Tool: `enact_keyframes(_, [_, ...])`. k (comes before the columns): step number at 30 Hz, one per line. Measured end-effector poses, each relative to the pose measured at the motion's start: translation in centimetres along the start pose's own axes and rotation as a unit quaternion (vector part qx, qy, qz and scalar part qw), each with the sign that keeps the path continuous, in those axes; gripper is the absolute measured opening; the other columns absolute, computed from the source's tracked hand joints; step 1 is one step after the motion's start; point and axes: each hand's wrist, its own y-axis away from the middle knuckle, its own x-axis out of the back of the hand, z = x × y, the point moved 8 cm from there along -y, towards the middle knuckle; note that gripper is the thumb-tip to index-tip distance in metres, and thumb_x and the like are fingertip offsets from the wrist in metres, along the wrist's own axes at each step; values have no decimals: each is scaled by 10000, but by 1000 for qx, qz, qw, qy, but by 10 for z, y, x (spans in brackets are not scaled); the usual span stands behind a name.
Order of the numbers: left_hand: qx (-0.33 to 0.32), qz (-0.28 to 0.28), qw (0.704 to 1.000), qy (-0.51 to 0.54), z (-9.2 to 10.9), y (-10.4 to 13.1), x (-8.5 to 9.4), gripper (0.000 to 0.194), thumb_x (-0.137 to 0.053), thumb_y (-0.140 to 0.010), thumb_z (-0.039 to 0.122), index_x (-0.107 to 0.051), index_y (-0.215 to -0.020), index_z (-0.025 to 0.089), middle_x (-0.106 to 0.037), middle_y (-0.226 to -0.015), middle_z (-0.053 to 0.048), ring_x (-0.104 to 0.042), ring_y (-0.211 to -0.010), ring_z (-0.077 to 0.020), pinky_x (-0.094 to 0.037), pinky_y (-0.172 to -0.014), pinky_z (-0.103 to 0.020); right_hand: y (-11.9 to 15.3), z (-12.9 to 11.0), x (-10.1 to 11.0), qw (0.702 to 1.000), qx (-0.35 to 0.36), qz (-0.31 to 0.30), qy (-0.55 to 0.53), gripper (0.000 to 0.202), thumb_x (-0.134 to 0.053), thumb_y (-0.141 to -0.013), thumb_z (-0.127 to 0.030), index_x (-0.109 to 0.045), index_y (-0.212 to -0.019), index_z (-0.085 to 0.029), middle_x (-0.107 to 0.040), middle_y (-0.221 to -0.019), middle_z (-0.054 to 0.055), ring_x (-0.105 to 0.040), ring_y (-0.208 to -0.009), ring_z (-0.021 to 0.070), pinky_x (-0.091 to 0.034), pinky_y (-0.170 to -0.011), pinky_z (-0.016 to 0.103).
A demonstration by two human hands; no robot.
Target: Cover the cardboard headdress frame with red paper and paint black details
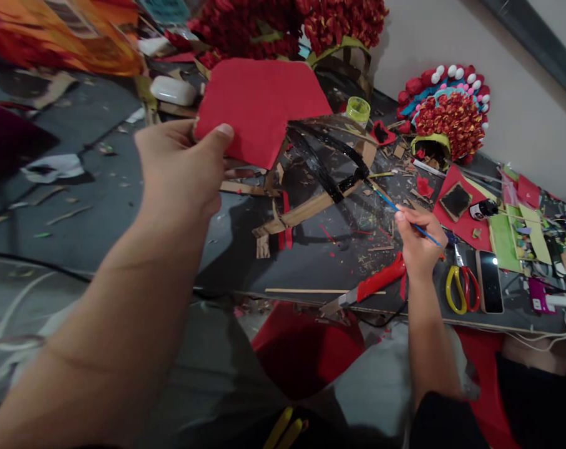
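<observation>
My left hand (182, 165) is closed on the edge of a red panel (264, 106), thumb on its front face. Joined to this panel is a frame of bent cardboard strips (311, 209), some of them coated in glossy black (313, 159). A thin blue paintbrush (388, 201) is pinched in my right hand (419, 240). Its tip meets, or nearly meets, the black-coated strip at the frame's right side; I cannot tell which. Below the frame, a red-handled cutter or saw (376, 280) lies near the table edge, left of my right wrist.
Scissors (461, 287), a phone (491, 280) and a small black bottle (483, 209) lie on the right. A yellow-rimmed jar (358, 110) and a decorated headdress (446, 118) stand farther back. Cardboard scraps litter the grey table (236, 255). Another person's leg (528, 355) shows at lower right.
</observation>
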Motion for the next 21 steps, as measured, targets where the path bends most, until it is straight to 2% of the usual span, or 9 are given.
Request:
enact_keyframes(2, [37, -10, 999, 8, -3, 0, -2, 181, -634, -698, 235, -571, -779, 87, -589, -697, -35, -699, -773, -225, -624, -794, -523, 1, 6, -2, 999, -22, 6, -29, 239, -661, -866, -349, -561, -719, -190, -762, -794, 29, -764, -735, 163, -620, -626, 261])
enact_keyframes(4, [62, 4, 998, 4, -1, 2, -1, 110, -612, -714, 189, -544, -742, 107, -572, -653, -17, -706, -778, -234, -633, -784, -520, 2, 9, -2, 998, -28, 13, -57, 241, -681, -849, -348, -560, -712, -190, -758, -775, 27, -761, -724, 162, -620, -627, 262])
enact_keyframes(6, [74, 19, 997, -6, 3, 6, 0, 79, -581, -746, 140, -514, -707, 127, -564, -620, -1, -716, -797, -236, -649, -724, -461, 1, 10, 0, 997, -28, 26, -71, 237, -691, -839, -346, -561, -717, -190, -757, -775, 28, -761, -726, 163, -620, -631, 264])
enact_keyframes(10, [92, -13, 996, -18, 8, 12, -4, 118, -570, -830, 148, -514, -731, 115, -584, -641, 10, -720, -906, -242, -601, -612, -326, -1, 5, 10, 997, -12, 66, -46, 204, -671, -859, -340, -565, -767, -191, -754, -802, 30, -756, -707, 161, -624, -631, 280])
enact_keyframes(12, [89, -13, 996, -12, 10, 13, -4, 85, -576, -818, 147, -535, -757, 104, -585, -659, 5, -718, -919, -253, -608, -634, -347, -1, -8, 14, 997, 33, 68, -16, 171, -660, -872, -316, -570, -790, -196, -758, -811, 26, -760, -717, 166, -633, -639, 291])
enact_keyframes(14, [82, 1, 997, -2, 11, 13, -3, 43, -572, -771, 132, -543, -753, 107, -566, -651, 6, -720, -873, -261, -636, -702, -427, 0, -26, 13, 993, 103, 53, 29, 132, -653, -884, -285, -581, -808, -206, -766, -817, 18, -764, -729, 165, -640, -645, 290])
enact_keyframes(17, [69, 0, 998, 7, 9, 12, -4, 40, -566, -731, 148, -543, -739, 118, -530, -625, 10, -710, -794, -252, -627, -796, -533, 4, -55, 8, 972, 207, 33, 108, 81, -649, -893, -224, -596, -833, -230, -775, -812, 0, -758, -698, 140, -635, -638, 252])
enact_keyframes(19, [59, -2, 998, 8, 8, 11, -4, 44, -571, -726, 157, -553, -738, 119, -518, -607, 11, -699, -748, -233, -620, -808, -542, 6, -70, 3, 959, 246, 7, 139, 92, -655, -887, -178, -598, -843, -235, -778, -814, -3, -756, -700, 129, -628, -647, 232])
enact_keyframes(21, [56, 0, 998, 8, 8, 11, -4, 33, -570, -726, 152, -563, -733, 121, -524, -594, 9, -686, -701, -211, -625, -801, -523, 6, -79, 0, 957, 255, -25, 138, 108, -652, -881, -145, -597, -854, -234, -779, -815, -6, -758, -719, 125, -623, -659, 224])
